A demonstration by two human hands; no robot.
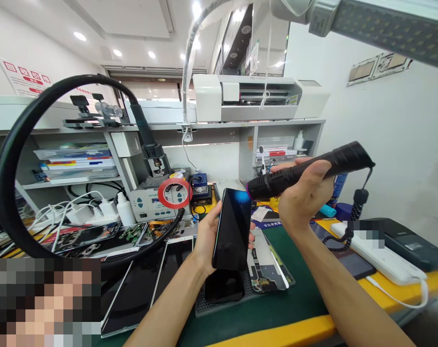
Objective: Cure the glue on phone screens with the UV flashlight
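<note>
My left hand grips a black smartphone, held upright and tilted with its screen toward me. In my right hand is a black flashlight, its fingers wrapped round the barrel. The flashlight's head is close to the phone's top right corner, where a blue glow shows on the glass. A wrist strap dangles from the flashlight's tail. Below the held phone, another dark phone lies on a grey perforated mat. Beside it rests an opened phone part with a flex cable.
Tablets lie at the left under a thick black hose. Behind stands a soldering or hot-air station with a red tape roll in front. A white power strip sits on the right. A lamp hangs overhead.
</note>
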